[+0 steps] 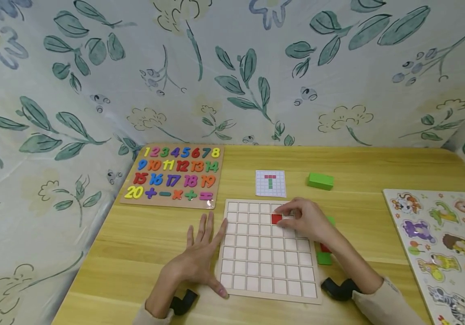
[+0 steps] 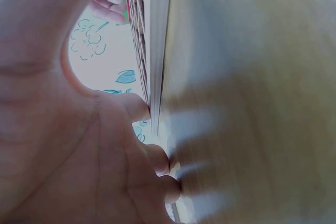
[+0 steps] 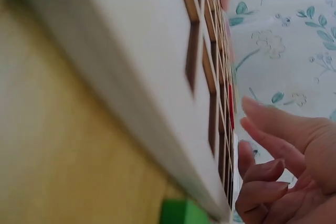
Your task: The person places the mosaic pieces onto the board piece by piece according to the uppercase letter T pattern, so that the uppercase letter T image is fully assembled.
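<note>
In the head view, a wooden grid board [image 1: 253, 266] lies flat, with a red square tile [image 1: 276, 219] in one of its upper cells. My right hand [image 1: 307, 219] reaches over the board's right side, thumb and index fingertips right at the tile's edges. Seen from the right wrist, those fingertips [image 3: 252, 107] stand slightly apart from the red tile [image 3: 231, 107], which sits low among the cell walls. My left hand [image 1: 200, 259] is spread along the board's left edge, its thumb and index fingertips at the frame.
Behind the board lies a pattern card [image 1: 261, 190], with a green block [image 1: 320, 181] to its right. Green tiles [image 1: 324, 258] and a red tile [image 1: 325, 248] lie partly behind my right arm. A number puzzle [image 1: 167, 201] is at left, an animal puzzle [image 1: 439, 234] at right.
</note>
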`<state>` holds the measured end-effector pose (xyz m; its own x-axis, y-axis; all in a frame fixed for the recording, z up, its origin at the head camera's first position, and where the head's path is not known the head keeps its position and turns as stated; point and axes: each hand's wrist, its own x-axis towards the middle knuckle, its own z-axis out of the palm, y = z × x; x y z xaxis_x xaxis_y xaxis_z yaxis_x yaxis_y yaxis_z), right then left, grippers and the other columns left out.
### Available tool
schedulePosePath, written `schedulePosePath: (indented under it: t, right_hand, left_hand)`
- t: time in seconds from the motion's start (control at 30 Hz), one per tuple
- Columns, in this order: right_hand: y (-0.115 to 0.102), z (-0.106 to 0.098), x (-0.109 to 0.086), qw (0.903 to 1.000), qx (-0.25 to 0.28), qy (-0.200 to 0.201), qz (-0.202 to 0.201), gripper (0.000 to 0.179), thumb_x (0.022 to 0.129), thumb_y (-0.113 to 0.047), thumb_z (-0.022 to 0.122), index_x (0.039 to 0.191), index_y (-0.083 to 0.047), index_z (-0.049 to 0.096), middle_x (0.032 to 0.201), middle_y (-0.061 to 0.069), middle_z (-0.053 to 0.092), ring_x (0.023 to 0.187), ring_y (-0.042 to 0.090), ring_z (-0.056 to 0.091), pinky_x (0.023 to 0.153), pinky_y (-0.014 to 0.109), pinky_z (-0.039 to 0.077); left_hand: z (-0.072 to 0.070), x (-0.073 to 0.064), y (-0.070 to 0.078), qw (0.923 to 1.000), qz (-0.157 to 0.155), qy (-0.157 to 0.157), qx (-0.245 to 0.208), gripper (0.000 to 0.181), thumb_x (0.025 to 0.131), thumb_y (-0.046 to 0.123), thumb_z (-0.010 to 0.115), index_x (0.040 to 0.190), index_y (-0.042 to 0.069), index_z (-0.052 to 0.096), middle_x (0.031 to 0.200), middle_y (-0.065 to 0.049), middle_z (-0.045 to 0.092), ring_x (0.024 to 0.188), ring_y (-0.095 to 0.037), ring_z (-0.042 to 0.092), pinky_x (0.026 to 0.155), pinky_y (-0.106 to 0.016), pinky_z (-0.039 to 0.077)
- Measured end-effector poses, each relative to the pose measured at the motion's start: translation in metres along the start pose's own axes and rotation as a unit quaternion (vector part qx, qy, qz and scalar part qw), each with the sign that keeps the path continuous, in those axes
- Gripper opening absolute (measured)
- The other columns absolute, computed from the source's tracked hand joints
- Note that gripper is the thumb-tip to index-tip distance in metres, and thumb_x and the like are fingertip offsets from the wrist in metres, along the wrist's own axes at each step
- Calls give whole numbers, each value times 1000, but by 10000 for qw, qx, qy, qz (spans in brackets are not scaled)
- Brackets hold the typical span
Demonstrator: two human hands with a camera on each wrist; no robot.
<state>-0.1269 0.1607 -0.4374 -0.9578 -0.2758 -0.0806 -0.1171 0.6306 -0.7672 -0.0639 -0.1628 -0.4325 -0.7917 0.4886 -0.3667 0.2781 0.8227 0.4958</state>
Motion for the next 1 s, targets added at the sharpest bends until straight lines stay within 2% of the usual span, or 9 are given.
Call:
schedulePosePath:
  t: [0.17, 0.4, 0.67, 1.0]
  right_hand:
    - [6, -18, -11, 9996, 22, 257, 114, 27, 91, -22, 81, 115, -12, 79, 96, 6, 66, 75, 19, 50, 57, 24, 37]
    - [22, -41, -27, 9980, -54, 482, 408, 31, 92, -23, 79, 121, -10, 76, 91, 7, 59, 75, 18, 48, 55, 23, 35]
    - [41, -53, -40, 9980, 125, 353, 501, 33, 95, -22, 76, 124, -7, 74, 86, 8, 55, 70, 9, 47, 52, 22, 35]
    - [49, -56, -47, 9982, 65, 109, 588, 28, 92, -16, 78, 118, -6, 77, 80, 4, 55, 68, 7, 44, 53, 22, 35]
  left_hand:
    - [0, 0, 0, 10000, 17, 34, 12, 162, 50, 54, 100, 167, 15, -5, 166, -21, -33, 155, -43, -30, 121, -70, -18]
    - [0, 0, 0, 10000, -38, 12, 20, 162, 50, 53, 101, 167, 16, -5, 167, -21, -32, 155, -43, -30, 121, -71, -17]
    - [-1, -1, 1, 10000, -45, -31, -56, 162, 51, 52, 101, 167, 17, -6, 167, -20, -33, 155, -42, -31, 121, -71, -18]
    - [-1, 0, 1, 10000, -39, -24, -46, 161, 51, 52, 101, 167, 17, -6, 167, -21, -33, 155, -42, -31, 121, -71, -18]
